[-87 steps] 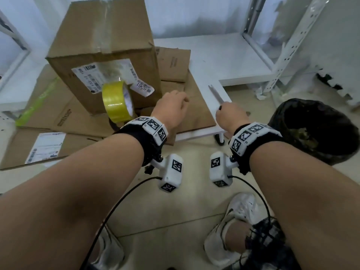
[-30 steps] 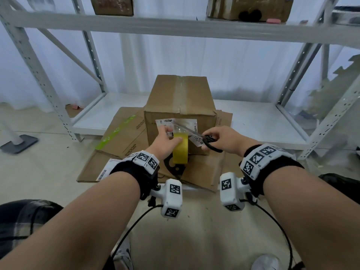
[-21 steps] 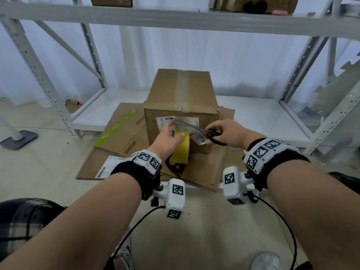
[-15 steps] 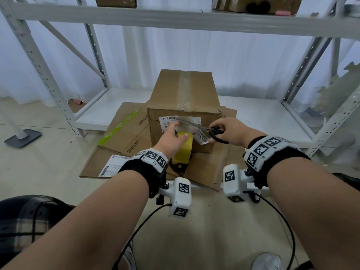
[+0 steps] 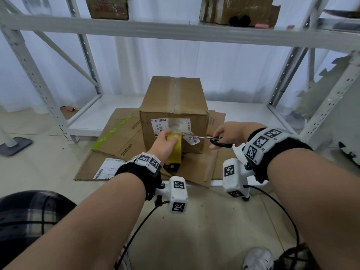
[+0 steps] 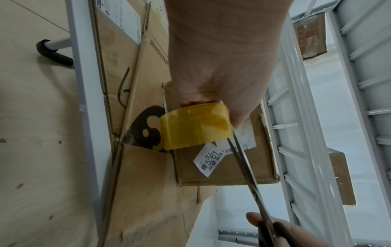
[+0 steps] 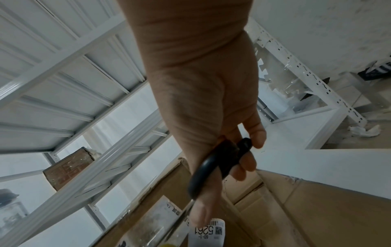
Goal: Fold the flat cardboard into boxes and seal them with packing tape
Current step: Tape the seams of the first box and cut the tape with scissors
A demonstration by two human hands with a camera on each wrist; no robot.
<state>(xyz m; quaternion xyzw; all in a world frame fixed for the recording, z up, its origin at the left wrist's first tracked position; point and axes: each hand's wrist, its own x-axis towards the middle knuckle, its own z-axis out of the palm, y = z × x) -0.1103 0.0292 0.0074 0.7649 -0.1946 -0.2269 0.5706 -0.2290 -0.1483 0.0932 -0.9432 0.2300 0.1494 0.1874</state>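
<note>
A folded brown cardboard box [image 5: 173,106] stands on flat cardboard sheets [image 5: 120,137], its top seam taped. My left hand [image 5: 165,142] grips a yellow tape roll [image 5: 175,151] against the box's front face, just under the white label [image 5: 171,124]. In the left wrist view the tape roll [image 6: 194,125] sits under my fingers [image 6: 211,93]. My right hand [image 5: 231,133] holds black-handled scissors [image 5: 210,140]; the blades [image 6: 243,160] reach the tape at the roll's upper edge. In the right wrist view my fingers curl through the scissors' handles [image 7: 220,160].
A white metal rack [image 5: 175,32] surrounds the work, with a low shelf [image 5: 239,115] behind the box and an upper shelf carrying other boxes [image 5: 239,8]. More flat cardboard [image 5: 109,168] lies on the floor at left. My shoe [image 5: 259,258] shows at bottom right.
The scissors' blades have closed in on the tape at the roll's top edge. My left hand keeps gripping the roll against the box, and the view has steadied and moved closer.
</note>
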